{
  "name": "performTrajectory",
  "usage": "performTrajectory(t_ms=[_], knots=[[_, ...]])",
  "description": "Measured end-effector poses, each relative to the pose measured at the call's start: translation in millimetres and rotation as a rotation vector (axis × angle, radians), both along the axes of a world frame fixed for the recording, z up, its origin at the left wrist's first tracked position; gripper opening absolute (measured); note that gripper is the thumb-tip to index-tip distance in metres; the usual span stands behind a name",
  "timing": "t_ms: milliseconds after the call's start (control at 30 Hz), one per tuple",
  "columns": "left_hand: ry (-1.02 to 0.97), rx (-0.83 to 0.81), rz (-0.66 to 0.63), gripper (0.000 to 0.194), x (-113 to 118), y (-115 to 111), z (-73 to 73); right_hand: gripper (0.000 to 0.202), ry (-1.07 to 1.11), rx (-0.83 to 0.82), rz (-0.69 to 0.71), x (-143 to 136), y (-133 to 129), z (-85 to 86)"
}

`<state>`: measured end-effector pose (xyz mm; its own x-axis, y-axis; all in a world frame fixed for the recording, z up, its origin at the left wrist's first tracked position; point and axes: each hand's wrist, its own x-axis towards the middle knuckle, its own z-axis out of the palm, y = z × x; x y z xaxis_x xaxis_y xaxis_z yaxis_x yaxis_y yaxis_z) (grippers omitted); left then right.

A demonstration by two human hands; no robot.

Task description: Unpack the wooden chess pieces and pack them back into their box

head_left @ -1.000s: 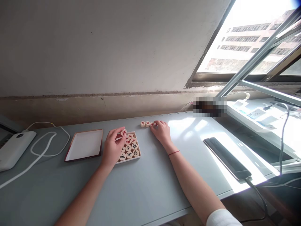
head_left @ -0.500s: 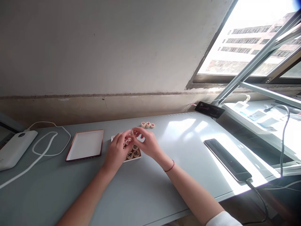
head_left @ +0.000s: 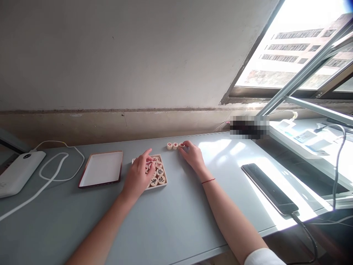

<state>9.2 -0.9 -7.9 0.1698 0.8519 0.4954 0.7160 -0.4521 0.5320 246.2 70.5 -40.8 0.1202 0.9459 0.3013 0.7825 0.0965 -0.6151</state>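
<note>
A shallow white box holds round wooden Chinese chess pieces, marked with red or black characters. My left hand is over the box's left side, thumb and forefinger apart above the pieces; its other fingers are curled and partly hidden. Behind and right of the box, three red-marked pieces stand in a row. At the row's right end, my right hand has thumb and forefinger pinched around a chess piece, which the fingers partly cover.
Left of the box lies a box lid, white inside with a dark red edge. Farther left are a white power bank and its cable. A plugged-in phone lies at the right, near a metal frame and white power strip.
My right hand has moved from above the box, away to the right, to the row of pieces. My left hand has stayed over the box. The view has shifted slightly.
</note>
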Motion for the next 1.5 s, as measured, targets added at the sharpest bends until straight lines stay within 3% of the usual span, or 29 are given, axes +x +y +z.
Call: performTrajectory(t_ms=[167, 300, 367, 500, 667, 800, 1000, 1267, 1367, 1500], knots=[[0.07, 0.018, 0.019, 0.032, -3, 3, 1.7, 0.02, -0.051, 0.028, 0.0, -2, 1, -2.0], [0.283, 0.03, 0.257, 0.022, -15, 8, 4.8, 0.029, -0.028, 0.156, -0.033, -11, -6, 6.8], [0.373, -0.015, 0.321, 0.024, -22, 10, 5.9, 0.027, 0.035, 0.193, 0.036, -23, -13, 15.1], [0.482, -0.085, 0.29, 0.033, -24, 13, 5.2, 0.027, 0.138, -0.002, 0.313, -54, -30, 26.9], [0.542, -0.099, 0.245, 0.035, 0, 15, 2.5, 0.036, 0.135, -0.086, 0.373, -71, -37, 23.0], [0.527, -0.121, 0.249, 0.033, 17, 15, -1.0, 0.035, 0.135, -0.078, 0.364, -70, -36, 19.7], [0.46, -0.153, 0.219, 0.028, 22, 16, -4.3, 0.033, 0.117, -0.068, 0.347, -71, -35, 17.8], [0.348, -0.168, 0.184, 0.013, 24, 14, 9.8, 0.025, 0.346, -0.047, 0.345, -72, -38, 20.7], [0.213, -0.127, 0.229, 0.009, 22, 12, 16.3, 0.022, 0.358, 0.097, 0.436, -71, -39, 24.1], [-0.107, -0.268, 0.177, 0.015, 15, 8, 19.8, 0.025, 0.237, 0.254, 0.54, -75, -43, 23.6]])
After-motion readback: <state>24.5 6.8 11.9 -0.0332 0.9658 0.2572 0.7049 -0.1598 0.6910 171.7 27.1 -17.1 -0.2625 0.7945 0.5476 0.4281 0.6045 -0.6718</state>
